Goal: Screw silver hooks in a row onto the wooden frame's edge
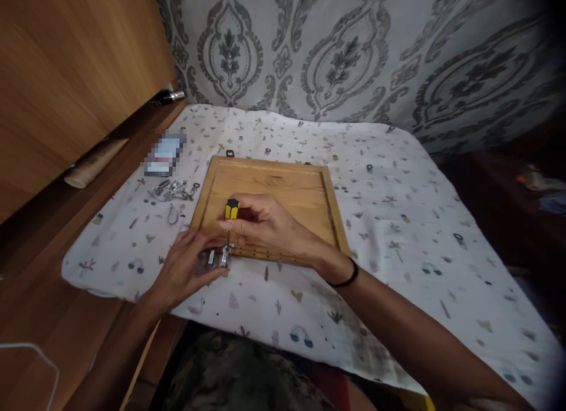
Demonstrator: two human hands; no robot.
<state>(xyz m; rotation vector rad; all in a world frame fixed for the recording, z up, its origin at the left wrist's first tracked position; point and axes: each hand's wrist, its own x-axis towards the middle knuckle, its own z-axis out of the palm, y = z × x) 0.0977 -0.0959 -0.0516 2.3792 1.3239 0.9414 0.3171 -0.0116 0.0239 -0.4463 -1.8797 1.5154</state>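
Observation:
My right hand [269, 219] is closed around a screwdriver [232, 209] with a yellow and black handle. The screwdriver stands nearly upright, its thin shaft pointing down to a small shiny metal fitting [225, 256] at the near edge of a framed wooden panel [274, 193]. My left hand [186, 266] rests at the panel's near left corner, with thumb and fingers curled about that fitting and steadying it. A second metal piece [211, 257] shows between the left thumb and fingers. Small dark holes run along the panel's near edge. Whether the screwdriver tip sits in a screw is too small to tell.
A pile of metal fittings [174, 190] lies left of the panel on the patterned white cloth [389, 222]. Behind it is a phone-like object [164, 154], blurred out. A rolled tube [95, 163] lies by the wooden cabinet [79, 63]. A patterned curtain [283, 51] hangs behind.

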